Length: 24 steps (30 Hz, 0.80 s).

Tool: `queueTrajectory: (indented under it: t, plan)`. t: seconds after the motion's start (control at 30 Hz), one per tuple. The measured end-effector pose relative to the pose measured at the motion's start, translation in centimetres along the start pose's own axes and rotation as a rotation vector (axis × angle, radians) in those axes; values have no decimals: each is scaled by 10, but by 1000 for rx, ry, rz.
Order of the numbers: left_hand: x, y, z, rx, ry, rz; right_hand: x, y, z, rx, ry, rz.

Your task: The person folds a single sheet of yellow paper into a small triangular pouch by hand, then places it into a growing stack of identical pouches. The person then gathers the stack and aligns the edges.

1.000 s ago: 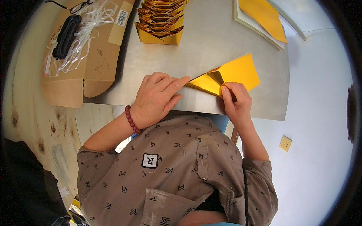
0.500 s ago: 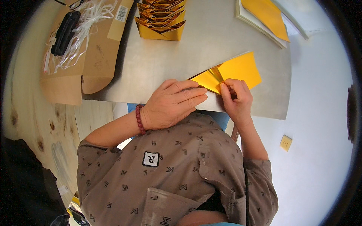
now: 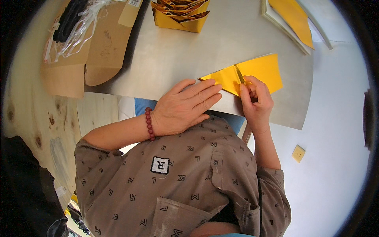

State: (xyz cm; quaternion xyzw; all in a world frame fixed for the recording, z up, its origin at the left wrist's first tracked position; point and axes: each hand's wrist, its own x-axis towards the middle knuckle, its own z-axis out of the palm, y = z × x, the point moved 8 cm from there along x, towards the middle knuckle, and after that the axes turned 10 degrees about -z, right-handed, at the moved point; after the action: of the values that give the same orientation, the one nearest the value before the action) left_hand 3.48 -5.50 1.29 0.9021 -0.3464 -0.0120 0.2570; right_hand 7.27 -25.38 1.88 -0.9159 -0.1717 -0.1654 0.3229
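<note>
A sheet of gold paper (image 3: 265, 72), partly folded, lies on the metal table near its front edge. My left hand (image 3: 182, 106) is spread flat, its fingertips resting on the paper's left corner. On that wrist is a dark red bead bracelet (image 3: 149, 123). The thumb and forefinger of my right hand (image 3: 257, 102) pinch the paper near its middle, at the lower end of a narrow shiny fold (image 3: 239, 74). My right fingers hide part of the paper beneath them.
Several folded gold paper pieces (image 3: 179, 23) stand nested at the far middle of the table (image 3: 158, 59). Flat gold and white sheets (image 3: 294, 19) lie far right. On the left, a cardboard box (image 3: 104, 59) bears white plastic strips (image 3: 81, 39) and a black object (image 3: 69, 21).
The shiny fold in the paper looks narrower, and my right fingers have moved slightly up along it. My left hand stays flat on the left corner. The whole view has shifted a little.
</note>
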Motion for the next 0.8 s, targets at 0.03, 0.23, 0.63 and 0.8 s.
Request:
queueTrajectory:
  t: [0.03,0.23,0.63,0.8]
  plan:
    - [1,0,1,-6,-5,-10,0,0,0,-1,4,-7]
    - [-1,0,3,11,-11,-4,-2,5,1,46,21,45]
    - [-6,-3,2,-3,61,-65,-1,3,-1,25,-5,32]
    - [-7,-3,0,10,82,-87,-1,4,0,26,3,36]
